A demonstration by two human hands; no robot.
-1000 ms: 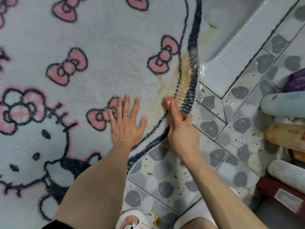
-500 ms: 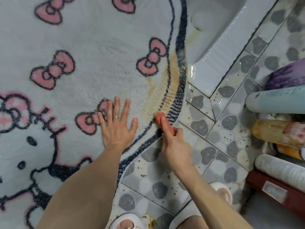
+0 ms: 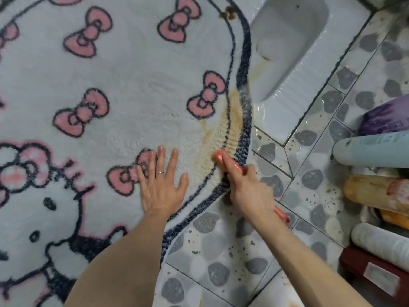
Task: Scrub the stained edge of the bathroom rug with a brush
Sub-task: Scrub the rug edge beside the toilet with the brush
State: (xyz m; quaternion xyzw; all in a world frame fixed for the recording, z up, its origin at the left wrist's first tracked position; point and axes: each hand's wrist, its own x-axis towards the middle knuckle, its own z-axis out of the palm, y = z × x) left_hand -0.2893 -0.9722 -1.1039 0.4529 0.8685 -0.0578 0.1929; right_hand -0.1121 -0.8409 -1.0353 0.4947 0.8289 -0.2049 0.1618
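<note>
Scrubbing step is clearly on here. The person's right hand (image 3: pixel 250 189) is wrapped round the orange brush (image 3: pixel 218 155), index finger laid along its back, pushing the head into the yellowish stain (image 3: pixel 230 129) just inside the dark border on the right side of the rug (image 3: pixel 132 96). The left hand (image 3: pixel 161 185) lies flat on the pile just left of the stain, fingers spread, pinning it down. The rug sits on the tiled floor (image 3: pixel 221 251), stained edge right beside the squat toilet (image 3: pixel 292 52). Plenty of stain shows farther up the border, so it looks only partly done. Next stroke probably needs firm pressure pushing away along the edge, without letting the rug bunch up.
</note>
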